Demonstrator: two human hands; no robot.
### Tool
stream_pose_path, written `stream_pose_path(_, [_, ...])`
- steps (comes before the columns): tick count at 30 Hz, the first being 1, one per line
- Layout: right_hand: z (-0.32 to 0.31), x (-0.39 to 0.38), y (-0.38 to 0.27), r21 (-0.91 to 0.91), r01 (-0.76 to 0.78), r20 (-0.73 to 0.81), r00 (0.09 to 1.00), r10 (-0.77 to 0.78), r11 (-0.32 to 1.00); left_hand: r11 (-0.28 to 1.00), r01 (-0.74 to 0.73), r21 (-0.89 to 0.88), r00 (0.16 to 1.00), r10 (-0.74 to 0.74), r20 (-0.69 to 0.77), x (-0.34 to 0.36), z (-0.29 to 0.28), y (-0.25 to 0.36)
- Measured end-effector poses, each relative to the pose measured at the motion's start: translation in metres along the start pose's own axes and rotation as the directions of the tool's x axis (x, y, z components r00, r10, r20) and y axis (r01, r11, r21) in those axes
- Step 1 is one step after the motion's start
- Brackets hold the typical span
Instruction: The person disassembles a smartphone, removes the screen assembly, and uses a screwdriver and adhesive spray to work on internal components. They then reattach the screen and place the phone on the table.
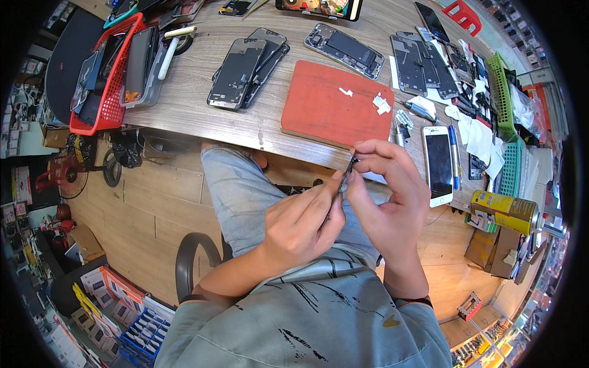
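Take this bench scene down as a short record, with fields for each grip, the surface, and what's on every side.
Left grip: pinching a thin, dark, narrow piece
Right grip: at the same piece's upper end
Surface: grey wood-grain table
Nearest on table: flat red rectangular pad, bearing torn white scraps
Right of pad: white-framed phone with dark screen, slim blue pen alongside
Left of pad: overlapping dark phone panels
Far left: red plastic basket
Unclear: the piece's exact kind

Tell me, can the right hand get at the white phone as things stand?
Probably yes: the white phone lies uncovered, close to the right hand, though that hand is busy with a small dark piece.
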State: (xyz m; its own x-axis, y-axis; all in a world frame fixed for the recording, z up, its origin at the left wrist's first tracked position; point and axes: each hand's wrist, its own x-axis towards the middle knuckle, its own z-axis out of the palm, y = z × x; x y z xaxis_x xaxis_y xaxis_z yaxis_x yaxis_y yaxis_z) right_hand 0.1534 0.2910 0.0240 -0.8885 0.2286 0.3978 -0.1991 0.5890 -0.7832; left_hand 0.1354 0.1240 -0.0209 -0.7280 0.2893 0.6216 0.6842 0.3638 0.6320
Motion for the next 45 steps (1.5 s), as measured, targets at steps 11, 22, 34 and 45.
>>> stream_pose_path(11, [0.003, 0.000, 0.001, -0.022, -0.024, 0.009, 1.000, 0.024, 0.999, 0.998, -0.017, 0.053, 1.000, 0.016, 0.021, -0.003, 0.000, 0.000])
stream_pose_path(22, [0.004, -0.001, 0.001, -0.059, 0.013, -0.016, 1.000, -0.014, 0.998, 1.000, -0.007, 0.027, 1.000, 0.007, -0.001, -0.003, 0.003, -0.001])
stream_pose_path(34, [-0.014, -0.004, 0.008, 0.213, -0.135, 0.033, 0.991, 0.131, 0.968, 0.762, 0.529, -0.374, 0.846, -0.505, 0.169, 0.004, -0.021, 0.008])
stream_pose_path(45, [-0.026, -0.007, 0.007, 0.459, -0.285, 0.132, 0.958, 0.253, 0.841, 0.427, 0.644, -0.635, 0.720, -0.618, 0.314, 0.001, -0.025, 0.007])
